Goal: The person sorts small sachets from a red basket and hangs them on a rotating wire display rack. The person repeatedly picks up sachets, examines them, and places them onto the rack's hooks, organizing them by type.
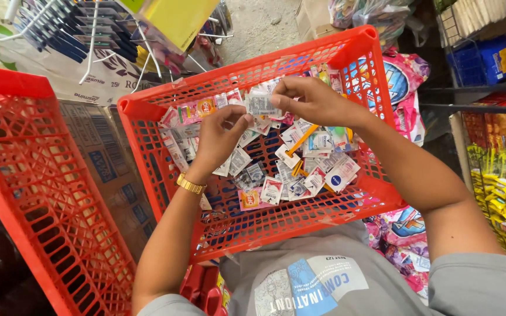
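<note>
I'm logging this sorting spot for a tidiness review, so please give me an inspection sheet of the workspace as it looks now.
Surface: red plastic crate with a lattice floor, resting on the person's lap.
Job's things: small white sachet pinched between both hands; loose sachets scattered over the crate floor.
Clutter: a second red crate on the left, flattened cardboard between the two crates.
Grippers: left hand touching the sachet's lower edge, gold bracelet on its wrist; right hand gripping its top.
Cables: nothing seen.
Surroundings: shelves of packaged goods on the right, wire rack at top left, pink printed bags behind the crate.
</note>
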